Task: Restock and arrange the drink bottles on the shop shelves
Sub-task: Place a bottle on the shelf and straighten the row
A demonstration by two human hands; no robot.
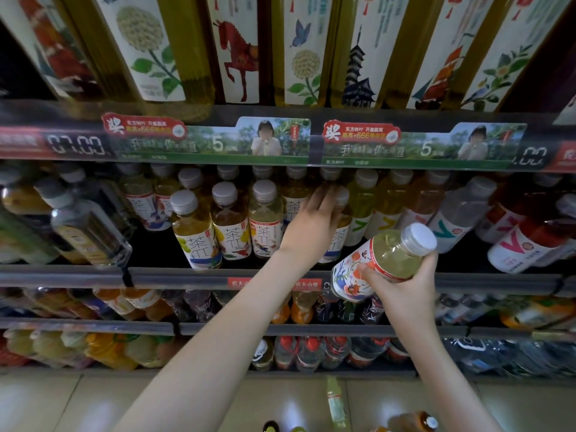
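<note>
My right hand [402, 288] grips a pale green tea bottle [381, 260] with a white cap and a flowered label, tilted in front of the middle shelf's rail. My left hand [313, 224] reaches into the middle shelf [187, 274] and wraps around the neck of a standing tea bottle [338, 232] there. To its left stand three similar grey-capped tea bottles [229, 222] in a front row, with more rows behind them.
Tall tea bottles [237, 48] fill the top shelf above a price strip [215, 141]. Bottles with V labels [448, 219] stand right of my hands. Lower shelves hold orange and dark drinks [299, 310]. Loose bottles [335, 403] lie on the floor.
</note>
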